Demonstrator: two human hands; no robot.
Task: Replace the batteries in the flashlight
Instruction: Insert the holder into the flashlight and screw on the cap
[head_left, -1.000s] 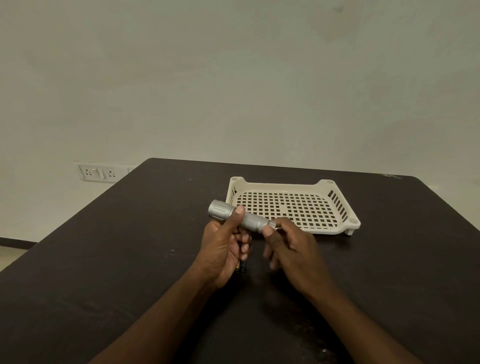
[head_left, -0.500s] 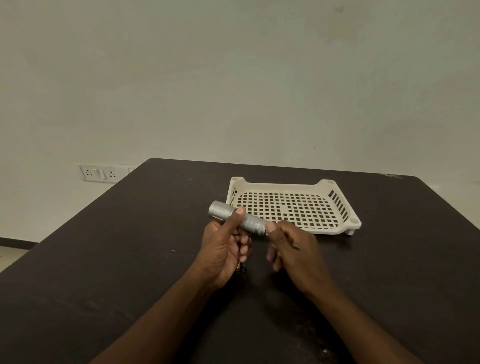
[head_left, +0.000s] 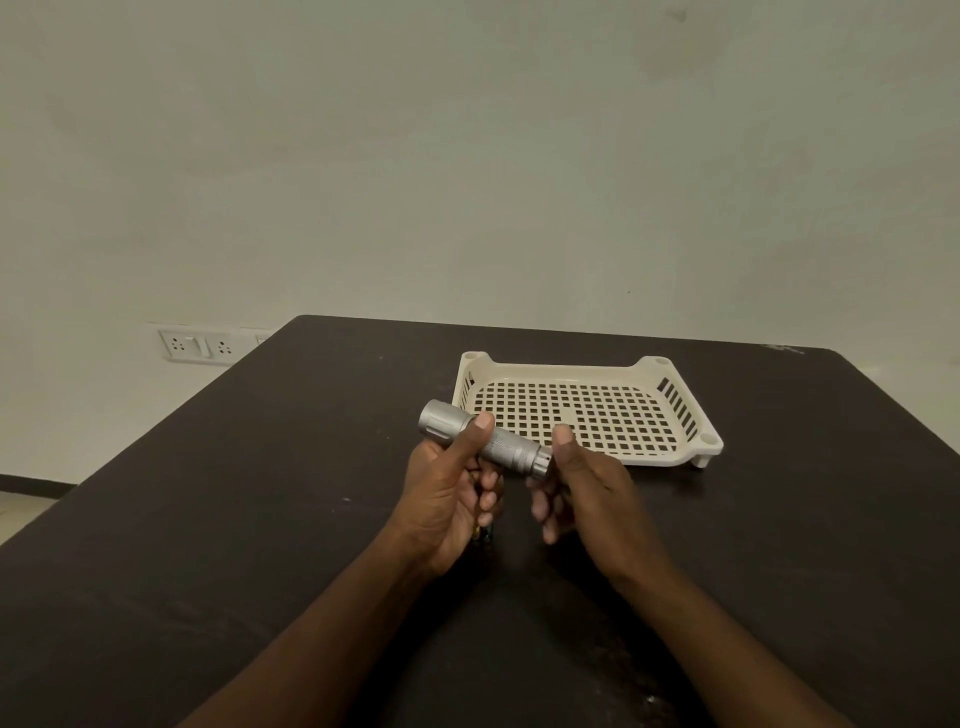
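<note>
A silver metal flashlight (head_left: 488, 440) is held above the dark table (head_left: 260, 519), with its wide head pointing up-left and its tail cap (head_left: 542, 463) down-right. My left hand (head_left: 447, 499) is wrapped around the barrel, thumb on top. My right hand (head_left: 582, 488) sits at the tail end, with the cap loosely between the raised thumb and the fingers beneath it. A small dark battery (head_left: 484, 534) lies on the table under my left hand, mostly hidden.
A cream perforated plastic tray (head_left: 691, 415) stands on the table just behind the hands, with nothing in it. A wall socket panel (head_left: 200, 344) is on the wall at the left, beyond the table's edge.
My right hand has shifted its grip at the tail end, and the thumb now stands up so the tail cap shows. The left hand and flashlight have stayed almost still.
</note>
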